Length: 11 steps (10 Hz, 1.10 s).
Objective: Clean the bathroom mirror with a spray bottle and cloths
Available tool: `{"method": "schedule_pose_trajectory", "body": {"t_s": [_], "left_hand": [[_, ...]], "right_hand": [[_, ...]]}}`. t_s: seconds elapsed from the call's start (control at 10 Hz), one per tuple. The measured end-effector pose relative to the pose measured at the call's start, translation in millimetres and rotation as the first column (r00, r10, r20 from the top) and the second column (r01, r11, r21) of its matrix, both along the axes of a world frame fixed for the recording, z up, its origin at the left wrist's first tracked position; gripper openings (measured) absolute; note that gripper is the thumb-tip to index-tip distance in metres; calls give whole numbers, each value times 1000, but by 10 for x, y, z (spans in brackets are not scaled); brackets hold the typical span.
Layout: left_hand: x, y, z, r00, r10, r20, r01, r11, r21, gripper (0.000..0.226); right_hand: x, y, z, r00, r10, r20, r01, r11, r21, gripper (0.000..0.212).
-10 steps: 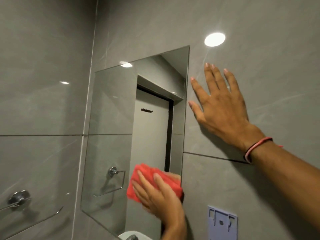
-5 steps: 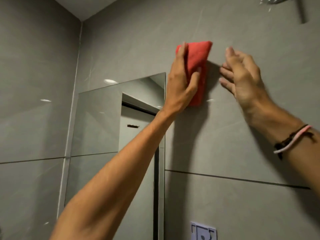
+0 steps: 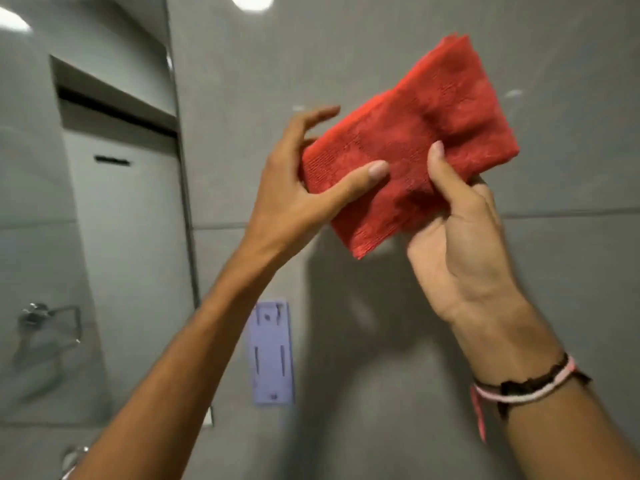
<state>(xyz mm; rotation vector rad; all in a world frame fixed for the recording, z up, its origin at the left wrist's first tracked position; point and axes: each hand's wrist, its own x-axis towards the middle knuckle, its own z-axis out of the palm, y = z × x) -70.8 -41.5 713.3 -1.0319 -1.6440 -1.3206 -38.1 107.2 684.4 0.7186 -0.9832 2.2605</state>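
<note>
Grey tiled wall (image 3: 398, 46) fills most of what I see, with a grout line running across it at about the height of my wrists. At the far left the mirror (image 3: 41, 237) takes up the edge of the view; its right border runs down just left of my left forearm. It reflects a pale door with a dark strip above it and a chrome ring holder (image 3: 48, 323) low down, all of it blurred. Right of the mirror, lower on the wall, a pale purple plastic bracket (image 3: 272, 353) is fixed flat to the tile, between my two forearms.

My left hand (image 3: 294, 195) is raised in front of the wall, its thumb pressed on the near face of the red cloth (image 3: 415, 143) and its fingers curled behind the cloth's left edge, so it pinches that end. The cloth is folded into a thick rectangle that slants up to the right, held clear of the mirror. My right hand (image 3: 460, 244) grips its lower right part from beneath, thumb on the front and fingers closed behind. On my right wrist sits a braided bracelet (image 3: 526, 388) in black, white and pink, with a pink end hanging down.
</note>
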Motion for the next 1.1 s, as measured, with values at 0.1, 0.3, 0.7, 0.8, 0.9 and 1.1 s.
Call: {"method": "schedule_pose_trajectory", "body": {"t_s": [0.1,0.3,0.7,0.8,0.9,1.1], "left_hand": [[-11,122,-821,876,-323,358,280,945,168,54],[115,524,-2921,504,-378,777,122,921,369,50],[738,1026,-5915,-46,137,989,-125,982,-142,52],[680,1144,-6145,10,270,963,36,962,-270,49],[602,1260,-6248,79,366,927,148,916,-374,54],[563,1276,-6272,278,543,792,342,715,-610,61]], "right_hand": [[122,140,-819,995,-36,88,37,999,-17,23],[428,608,-2959,754,-346,558,302,937,173,30],[953,1166,-5985,-56,-318,946,-140,941,308,18],[853,1257,-6217,-150,-381,912,-293,899,327,30],[719,1394,-6292,-134,-522,842,-441,792,421,36],[586,1519,-6132,159,-805,571,-662,342,667,60]]}}
